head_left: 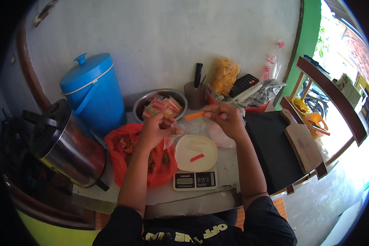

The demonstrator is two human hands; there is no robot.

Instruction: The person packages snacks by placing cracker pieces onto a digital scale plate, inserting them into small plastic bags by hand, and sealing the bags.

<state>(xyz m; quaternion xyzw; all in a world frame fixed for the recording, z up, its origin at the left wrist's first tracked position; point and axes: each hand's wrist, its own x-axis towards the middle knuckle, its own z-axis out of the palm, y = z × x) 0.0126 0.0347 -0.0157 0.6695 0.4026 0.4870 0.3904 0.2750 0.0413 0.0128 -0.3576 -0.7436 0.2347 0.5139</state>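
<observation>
My left hand (160, 128) is closed, pinching a small clear plastic bag (168, 141) above the table. My right hand (225, 119) grips one end of a flat orange strip (194, 116), which points toward the left hand. Below both hands sits a digital kitchen scale (195, 180) with a cream plate (209, 162) on top. A short red ridged strip (197, 157) and some pale pieces lie on that plate. Left of the scale, a red plastic bag (162, 174) stands open with reddish and greenish bits inside, partly hidden by my left forearm.
Behind are a metal bowl (137, 112) of colourful packets and a red basket (256, 109) with chips and a calculator. A blue lidded container (98, 94) and a steel pot (76, 151) stand left. At right, a wooden board (301, 141) rests on a black surface.
</observation>
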